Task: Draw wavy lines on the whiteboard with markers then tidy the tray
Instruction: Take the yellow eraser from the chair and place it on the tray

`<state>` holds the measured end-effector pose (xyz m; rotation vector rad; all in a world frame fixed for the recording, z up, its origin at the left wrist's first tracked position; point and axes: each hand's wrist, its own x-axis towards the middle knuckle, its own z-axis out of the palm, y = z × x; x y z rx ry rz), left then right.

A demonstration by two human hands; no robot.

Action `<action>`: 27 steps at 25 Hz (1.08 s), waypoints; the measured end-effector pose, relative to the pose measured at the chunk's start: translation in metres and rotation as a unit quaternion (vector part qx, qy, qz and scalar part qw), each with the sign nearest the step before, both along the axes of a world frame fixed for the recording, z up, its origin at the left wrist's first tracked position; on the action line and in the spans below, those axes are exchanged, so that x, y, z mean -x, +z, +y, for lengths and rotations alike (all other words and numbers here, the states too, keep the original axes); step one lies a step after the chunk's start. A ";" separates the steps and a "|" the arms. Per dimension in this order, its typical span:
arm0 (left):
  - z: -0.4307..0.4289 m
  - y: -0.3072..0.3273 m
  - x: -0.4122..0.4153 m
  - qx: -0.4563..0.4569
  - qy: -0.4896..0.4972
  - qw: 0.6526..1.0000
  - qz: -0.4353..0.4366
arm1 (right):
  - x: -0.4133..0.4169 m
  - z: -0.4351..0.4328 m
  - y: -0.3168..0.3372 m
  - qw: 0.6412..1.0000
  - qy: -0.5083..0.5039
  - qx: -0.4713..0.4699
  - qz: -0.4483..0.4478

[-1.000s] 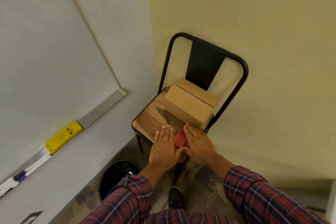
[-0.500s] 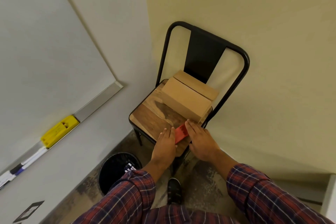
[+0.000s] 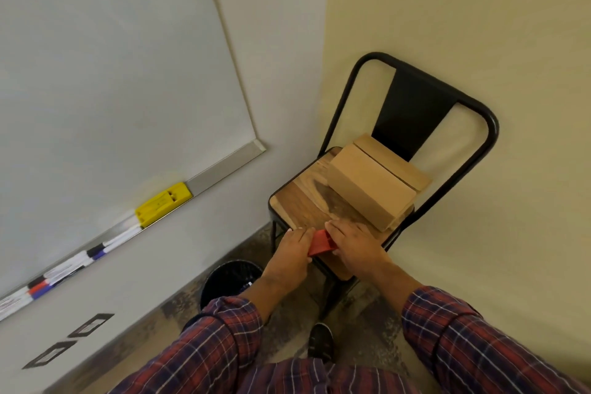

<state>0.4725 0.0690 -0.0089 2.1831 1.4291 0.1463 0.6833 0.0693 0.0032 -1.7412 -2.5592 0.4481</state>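
Observation:
The whiteboard (image 3: pixel 112 74) fills the left, its surface blank. Its metal tray (image 3: pixel 224 166) holds a yellow eraser (image 3: pixel 163 202) and several markers (image 3: pixel 96 249) lying end to end toward the lower left. My left hand (image 3: pixel 292 253) and my right hand (image 3: pixel 355 243) lie palm down with straight fingers at the front edge of a chair seat (image 3: pixel 303 202). Between them, touching both, is a small red block (image 3: pixel 321 243), tilted. I cannot tell what the red block is.
The black metal chair (image 3: pixel 489 125) stands in the corner against the yellow wall, with a cardboard box (image 3: pixel 367 189) on its seat. A black mesh bin (image 3: pixel 227 278) sits on the floor below the tray. My shoe (image 3: pixel 320 342) is under my arms.
Both hands have drawn back toward me along the seat, and the red block came with them to the seat's front edge. My view has swung left, showing more of the tray.

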 end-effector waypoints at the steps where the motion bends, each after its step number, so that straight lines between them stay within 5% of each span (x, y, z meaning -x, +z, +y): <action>1: -0.001 0.002 0.011 -0.004 0.007 1.000 0.000 | 0.011 0.003 0.001 1.000 0.015 -0.006 -0.001; 27: -0.098 0.048 0.462 -0.174 0.268 0.947 0.026 | 0.501 -0.008 0.039 0.972 0.212 -0.071 0.069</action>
